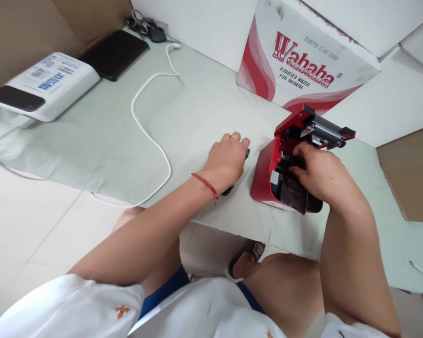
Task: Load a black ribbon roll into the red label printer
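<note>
A red box (262,173) stands on the table with its hinged lid (296,119) up; grey and black parts with a roller (326,134) are mounted under the lid. My right hand (315,171) reaches into the box, its thumb and forefinger apart beside dark parts; the other fingers are hidden. A dark brown, film-like flap (293,194) hangs over the box's near rim. Left of the box, my left hand (227,157) lies palm down, fingers curled over a dark, flat object (228,190). Only the ends of that object show, so its kind is unclear.
Behind the box stands a Wahaha water carton (303,61). A white cable (141,117) winds across the table (197,84). At the far left are a white device (52,84) with a black panel, a black flat slab (116,54) and keys (148,28). Brown cardboard (409,173) is at right.
</note>
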A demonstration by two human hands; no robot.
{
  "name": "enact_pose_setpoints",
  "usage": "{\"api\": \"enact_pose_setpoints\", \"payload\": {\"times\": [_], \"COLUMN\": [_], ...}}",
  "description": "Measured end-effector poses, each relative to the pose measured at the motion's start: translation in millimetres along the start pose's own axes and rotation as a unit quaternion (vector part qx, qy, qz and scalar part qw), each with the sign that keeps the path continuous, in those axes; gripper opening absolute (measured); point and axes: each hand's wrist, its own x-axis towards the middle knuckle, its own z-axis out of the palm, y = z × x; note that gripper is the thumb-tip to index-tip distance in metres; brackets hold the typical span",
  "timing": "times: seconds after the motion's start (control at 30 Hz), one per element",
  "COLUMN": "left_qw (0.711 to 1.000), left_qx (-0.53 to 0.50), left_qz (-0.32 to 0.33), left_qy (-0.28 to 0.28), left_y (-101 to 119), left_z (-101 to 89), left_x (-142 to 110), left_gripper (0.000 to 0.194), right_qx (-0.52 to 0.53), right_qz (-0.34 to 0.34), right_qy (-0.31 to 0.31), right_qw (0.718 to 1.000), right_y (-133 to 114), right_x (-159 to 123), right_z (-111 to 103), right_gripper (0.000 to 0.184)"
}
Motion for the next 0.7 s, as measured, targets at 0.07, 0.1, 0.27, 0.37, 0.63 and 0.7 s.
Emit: {"api": "enact_pose_setpoints", "payload": {"times": [0.07, 0.1, 0.27, 0.37, 0.63, 0.7], "left_qw": [1.000, 0.999, 0.993, 0.980, 0.915, 0.874], "left_qx": [0.003, 0.002, -0.045, -0.109, -0.356, -0.444], "left_qz": [-0.008, -0.007, 0.025, 0.035, 0.053, 0.047], "left_qy": [0.020, 0.032, 0.110, 0.161, 0.183, 0.190], "left_y": [-8, -13, -37, -44, -48, -49], "left_z": [2.4, 5.0, 18.8, 19.3, 2.6, -1.2], "left_x": [3, 5, 10, 8, 7, 9], "left_gripper": [0.059, 0.056, 0.042, 0.040, 0.018, 0.012], "right_qx": [0.049, 0.077, 0.212, 0.272, 0.410, 0.429], "right_qz": [-0.005, -0.007, -0.006, -0.003, 0.001, -0.006], "right_qy": [0.023, 0.033, 0.074, 0.099, 0.158, 0.197], "right_qw": [0.999, 0.996, 0.974, 0.957, 0.898, 0.882], "right_y": [6, 10, 31, 37, 36, 49], "right_x": [-7, -11, -30, -33, -46, -59], "right_z": [3, 5, 20, 30, 25, 20], "right_gripper": [0.044, 0.043, 0.042, 0.042, 0.045, 0.049]}}
